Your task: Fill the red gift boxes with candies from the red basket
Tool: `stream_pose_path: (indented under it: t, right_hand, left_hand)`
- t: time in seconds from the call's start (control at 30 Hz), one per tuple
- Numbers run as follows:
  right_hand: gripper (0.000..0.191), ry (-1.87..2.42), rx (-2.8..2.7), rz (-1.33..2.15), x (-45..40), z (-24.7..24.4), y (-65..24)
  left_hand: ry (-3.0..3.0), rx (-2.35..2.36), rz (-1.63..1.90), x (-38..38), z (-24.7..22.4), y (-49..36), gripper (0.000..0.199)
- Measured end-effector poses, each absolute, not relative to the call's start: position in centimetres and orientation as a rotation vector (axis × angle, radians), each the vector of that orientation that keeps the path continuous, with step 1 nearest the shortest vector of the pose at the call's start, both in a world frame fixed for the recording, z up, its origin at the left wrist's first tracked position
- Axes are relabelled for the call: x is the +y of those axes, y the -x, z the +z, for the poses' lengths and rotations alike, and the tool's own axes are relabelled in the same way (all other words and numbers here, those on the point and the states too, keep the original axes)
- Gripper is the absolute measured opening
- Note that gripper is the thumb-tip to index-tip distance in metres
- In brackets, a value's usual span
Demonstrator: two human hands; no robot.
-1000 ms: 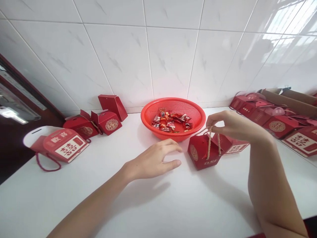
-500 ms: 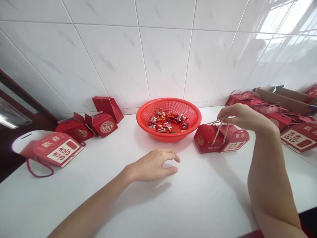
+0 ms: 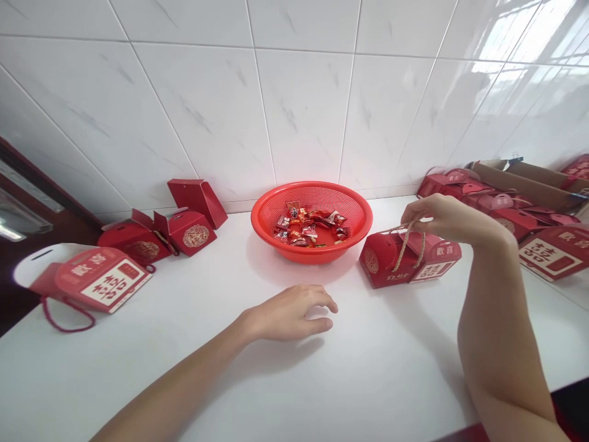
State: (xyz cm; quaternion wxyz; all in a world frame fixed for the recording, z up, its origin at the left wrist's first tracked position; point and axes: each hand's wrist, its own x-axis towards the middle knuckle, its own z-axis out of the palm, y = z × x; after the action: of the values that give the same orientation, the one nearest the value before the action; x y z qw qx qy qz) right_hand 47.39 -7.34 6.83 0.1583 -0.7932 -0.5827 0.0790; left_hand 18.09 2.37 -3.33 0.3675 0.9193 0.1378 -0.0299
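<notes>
Over red box (image 3: pixel 383 263), right fingers (image 3: pixel 415 210) pinching cord (image 3: pixel 403 250)

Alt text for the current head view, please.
The right hand pinches the rope handle of a red box beside a red basket of wrapped sweets. The open left hand hovers over a white table, other red boxes on both sides.

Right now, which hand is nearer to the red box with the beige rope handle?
Right. The right hand holds the beige rope handle above the red box. The left hand is off to the box's left, nearer the camera, not touching it.
</notes>
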Motion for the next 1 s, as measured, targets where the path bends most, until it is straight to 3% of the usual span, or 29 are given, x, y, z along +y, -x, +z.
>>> stream_pose_path:
  t: [0.43,1.0]
  right_hand:
    - [0.014,2.289,-1.855,0.265,-6.6,5.6,-48.1]
    - [0.024,2.346,-1.789,0.066,-7.3,5.9,-47.8]
  left_hand:
    - [-1.762,0.477,0.092,2.1,-9.8,-20.2,0.011]
    - [-1.725,0.534,0.161,1.9,-10.6,-20.4,0.01]
